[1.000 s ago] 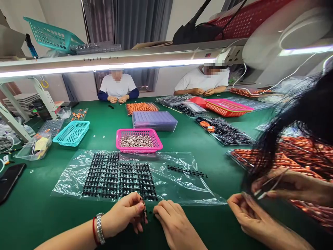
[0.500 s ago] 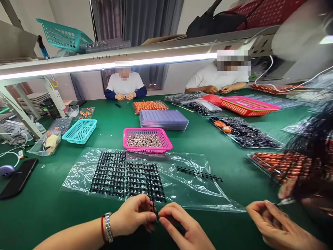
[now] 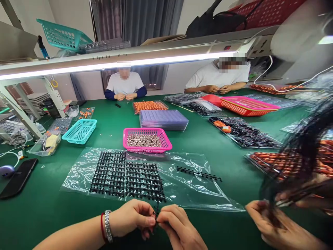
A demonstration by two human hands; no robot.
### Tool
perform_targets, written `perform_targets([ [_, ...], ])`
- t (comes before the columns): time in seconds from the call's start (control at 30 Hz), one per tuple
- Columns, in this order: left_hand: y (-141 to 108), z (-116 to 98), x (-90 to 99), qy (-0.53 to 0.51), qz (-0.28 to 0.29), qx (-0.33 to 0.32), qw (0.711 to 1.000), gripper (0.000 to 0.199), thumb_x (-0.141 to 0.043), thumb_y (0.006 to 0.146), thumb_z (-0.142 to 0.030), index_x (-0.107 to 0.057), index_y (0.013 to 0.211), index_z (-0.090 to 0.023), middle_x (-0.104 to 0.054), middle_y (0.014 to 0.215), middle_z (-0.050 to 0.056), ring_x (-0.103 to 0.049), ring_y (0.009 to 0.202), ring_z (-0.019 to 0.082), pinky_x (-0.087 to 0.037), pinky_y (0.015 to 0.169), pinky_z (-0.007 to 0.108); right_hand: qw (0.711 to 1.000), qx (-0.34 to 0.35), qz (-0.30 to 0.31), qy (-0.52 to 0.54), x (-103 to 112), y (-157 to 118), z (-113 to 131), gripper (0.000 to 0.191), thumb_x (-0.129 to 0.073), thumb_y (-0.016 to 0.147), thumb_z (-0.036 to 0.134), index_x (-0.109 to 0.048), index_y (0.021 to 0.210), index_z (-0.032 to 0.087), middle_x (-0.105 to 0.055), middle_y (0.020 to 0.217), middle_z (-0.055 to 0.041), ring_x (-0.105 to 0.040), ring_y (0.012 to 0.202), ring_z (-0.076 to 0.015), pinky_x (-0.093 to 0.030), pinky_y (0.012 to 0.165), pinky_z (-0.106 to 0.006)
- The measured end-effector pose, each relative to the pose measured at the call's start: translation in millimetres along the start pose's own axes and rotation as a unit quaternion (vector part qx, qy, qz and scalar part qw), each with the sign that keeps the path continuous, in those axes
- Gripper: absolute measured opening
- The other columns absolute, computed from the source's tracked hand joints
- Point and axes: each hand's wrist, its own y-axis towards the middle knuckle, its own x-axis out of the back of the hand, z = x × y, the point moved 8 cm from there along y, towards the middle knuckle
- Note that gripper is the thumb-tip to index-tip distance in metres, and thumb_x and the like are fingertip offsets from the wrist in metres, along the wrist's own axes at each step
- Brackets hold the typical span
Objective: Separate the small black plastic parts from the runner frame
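Note:
My left hand (image 3: 137, 217), with a silver watch and a red band at the wrist, is pinched on a thin black strip (image 3: 157, 205) at the bottom centre. Against it, my right hand (image 3: 177, 222) has its fingers closed at the same strip; its fingertips hide what they grip. Just beyond, rows of black strips (image 3: 108, 173) lie in two blocks on a clear plastic sheet (image 3: 182, 198). A single black strip (image 3: 199, 173) rests apart on the sheet's right part. Behind the sheet stands a pink basket (image 3: 125, 142) holding small metallic rings (image 3: 144, 140).
A turquoise basket (image 3: 80, 131), a clear box (image 3: 53, 147) and a black phone (image 3: 19, 178) are at the left. Stacked clear trays (image 3: 163, 119) stand behind the pink basket. At the right, a neighbour's hand (image 3: 278, 222) works beside orange parts (image 3: 275, 161). Two people sit opposite.
My hands have come closer together, the right fingers now closing at the strip. The strip has shifted slightly right. The neighbour's dark hair has swung left over their hands.

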Motion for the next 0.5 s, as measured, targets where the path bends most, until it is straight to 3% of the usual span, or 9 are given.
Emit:
perform_targets([
  [0.17, -3.1, 0.9, -3.2, -0.079, 0.008, 0.03, 0.996, 0.05, -0.085, 0.048, -0.045, -0.053, 0.07, -0.013, -0.053, 0.054, -0.004, -0.049, 0.041, 0.006, -0.041, 0.041, 0.018, 0.992, 0.035, -0.089, -0.082, 8.3, -5.2, -0.8, 0.019, -0.046, 0.087, 0.007, -0.052, 0.095, 0.023, -0.061, 0.085, -0.0042, -0.059, 0.077, -0.0191, -0.047, 0.073, -0.034],
  [0.23, -4.3, -1.7, -4.9, -0.096, 0.021, 0.027, 0.995, 0.048, -0.085, 0.05, -0.043, -0.053, 0.07, -0.013, -0.054, 0.056, -0.003, -0.05, 0.041, 0.005, -0.042, 0.042, 0.017, 0.987, 0.011, -0.118, -0.104, 16.3, -7.6, -9.7, 0.016, -0.046, 0.088, 0.01, -0.052, 0.095, 0.023, -0.06, 0.086, -0.0049, -0.059, 0.079, -0.0205, -0.046, 0.074, -0.035],
  [0.33, -2.6, -8.4, 0.0, -0.08, 0.007, -0.012, 0.997, 0.046, -0.082, 0.057, -0.044, -0.051, 0.072, -0.014, -0.055, 0.058, -0.003, -0.052, 0.042, 0.006, -0.043, 0.043, 0.017, 0.991, -0.04, -0.066, -0.112, 17.0, -7.7, -25.5, 0.011, -0.044, 0.091, 0.016, -0.051, 0.091, 0.024, -0.059, 0.085, -0.004, -0.058, 0.078, -0.0199, -0.047, 0.071, -0.034],
  [0.5, 2.1, -13.4, 11.2, -0.032, -0.054, -0.073, 0.995, 0.049, -0.079, 0.06, -0.049, -0.05, 0.078, -0.014, -0.056, 0.066, -0.002, -0.058, 0.051, 0.009, -0.049, 0.052, 0.023, 0.988, -0.041, 0.032, -0.148, 0.9, -10.8, -32.3, 0.016, -0.04, 0.09, 0.012, -0.052, 0.086, 0.023, -0.057, 0.078, -0.0018, -0.055, 0.068, -0.0172, -0.046, 0.066, -0.033],
])
